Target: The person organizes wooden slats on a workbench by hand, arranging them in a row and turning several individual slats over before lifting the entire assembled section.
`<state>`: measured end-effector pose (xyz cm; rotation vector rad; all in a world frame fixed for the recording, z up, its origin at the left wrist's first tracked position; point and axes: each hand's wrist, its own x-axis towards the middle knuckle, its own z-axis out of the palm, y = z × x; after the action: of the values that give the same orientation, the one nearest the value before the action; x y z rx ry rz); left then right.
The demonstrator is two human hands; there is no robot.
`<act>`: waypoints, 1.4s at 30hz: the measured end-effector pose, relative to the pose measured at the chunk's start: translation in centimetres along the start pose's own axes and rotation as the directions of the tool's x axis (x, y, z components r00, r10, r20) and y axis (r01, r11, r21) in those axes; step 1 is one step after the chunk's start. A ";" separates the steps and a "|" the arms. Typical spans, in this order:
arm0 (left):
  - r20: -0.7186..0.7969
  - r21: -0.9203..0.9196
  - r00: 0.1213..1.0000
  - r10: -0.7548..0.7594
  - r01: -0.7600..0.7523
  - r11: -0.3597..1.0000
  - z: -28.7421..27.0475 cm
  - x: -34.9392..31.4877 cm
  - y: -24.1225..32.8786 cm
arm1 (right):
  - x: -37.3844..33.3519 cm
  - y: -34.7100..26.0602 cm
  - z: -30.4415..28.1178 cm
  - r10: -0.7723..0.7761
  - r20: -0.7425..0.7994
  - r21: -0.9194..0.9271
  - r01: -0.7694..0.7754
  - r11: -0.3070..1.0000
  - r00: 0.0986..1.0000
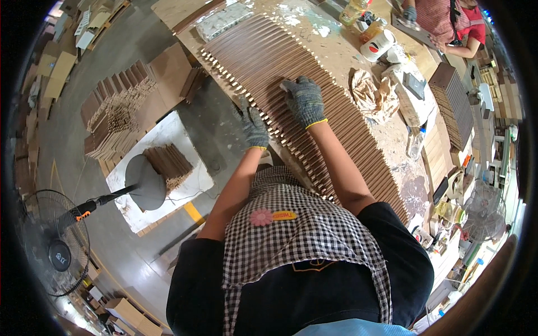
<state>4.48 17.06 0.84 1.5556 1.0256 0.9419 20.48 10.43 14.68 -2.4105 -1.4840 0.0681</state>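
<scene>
A long row of brown wooden slats (pixel 252 47) lies side by side on the workbench, their pale ends showing along both edges. My right hand (pixel 305 103), in a grey knitted glove with a yellow cuff, presses on top of the slats. Its fingers are bent and close together; a small greyish bit shows by the thumb, too unclear to name. Beside the row's near left edge is my left hand (pixel 252 127), gloved alike, with its fingers stretched along the pale slat ends.
Crumpled brown paper (pixel 374 95), a white cup (pixel 378 46) and a plastic bottle (pixel 414 144) sit beyond the slats. Stacked slats (pixel 168 162) rest on a white board at left, near a black fan (pixel 56 246). Across the bench a co-worker (pixel 443 22) handles a board.
</scene>
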 end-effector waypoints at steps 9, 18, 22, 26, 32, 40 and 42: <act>-0.075 -0.290 0.995 -0.072 0.048 0.956 1.3 0.3 -1.5 | 0.2 -1.6 1.9 -0.239 -0.049 0.099 0.242 0.965 0.970; -0.089 -0.241 0.993 -0.072 0.049 0.969 0.3 1.4 0.3 | -0.3 -3.1 1.9 -0.367 -0.088 0.060 0.373 0.926 0.926; -0.129 -0.089 0.991 -0.034 0.022 0.996 -0.1 1.5 1.5 | 2.4 2.8 0.8 -0.197 -0.089 0.106 0.205 0.973 0.976; -0.116 -0.094 0.990 -0.085 0.074 0.993 -0.1 2.0 1.2 | 5.5 10.4 0.0 0.048 -0.149 -0.011 -0.050 0.999 0.988; -0.090 -0.066 0.995 -0.039 0.034 0.997 0.0 2.2 -0.5 | 6.3 12.4 -0.7 0.084 -0.205 0.216 -0.039 0.976 0.975; -0.126 -0.141 0.987 -0.104 0.086 0.986 0.0 1.5 2.8 | 5.2 11.6 -0.4 -0.010 -0.161 0.029 0.015 0.999 0.987; -0.123 -0.378 0.987 -0.104 0.050 0.924 0.6 1.6 2.2 | 6.1 13.7 -0.1 0.037 -0.239 0.064 -0.023 0.998 0.970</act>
<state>5.95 18.10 3.00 1.1367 0.9318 1.1314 35.13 10.09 11.61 -2.2989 -1.3172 -0.1647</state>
